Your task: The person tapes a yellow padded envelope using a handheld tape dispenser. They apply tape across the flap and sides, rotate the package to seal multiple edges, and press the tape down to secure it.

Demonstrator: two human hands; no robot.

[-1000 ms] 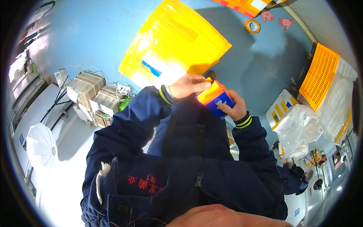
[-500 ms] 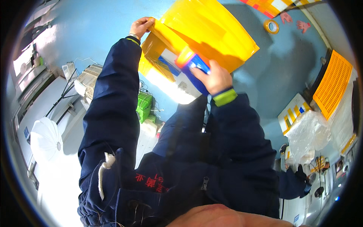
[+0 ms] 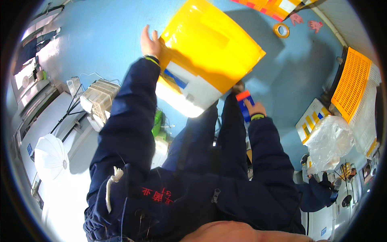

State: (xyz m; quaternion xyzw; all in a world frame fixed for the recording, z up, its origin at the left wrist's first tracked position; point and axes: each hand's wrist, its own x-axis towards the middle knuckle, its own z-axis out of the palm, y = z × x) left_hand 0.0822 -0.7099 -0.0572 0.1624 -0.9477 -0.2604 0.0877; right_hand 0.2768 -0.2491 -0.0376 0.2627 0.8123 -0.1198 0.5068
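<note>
Small box at my right, big mailer raised at my left.

My right hand (image 3: 254,109), at two o'clock, pinches a small blue-and-orange box (image 3: 244,105) under the mailer's lower edge. At eleven, my left hand (image 3: 150,42) grips the side of the large yellow mailer bag (image 3: 209,48). Farther off, a tape roll (image 3: 281,30) lies on the blue floor (image 3: 100,40).

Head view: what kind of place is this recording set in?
Probably a packing or warehouse work floor: a large yellow mailer bag in the left hand, a roll of tape on the blue floor, and an orange plastic crate.
</note>
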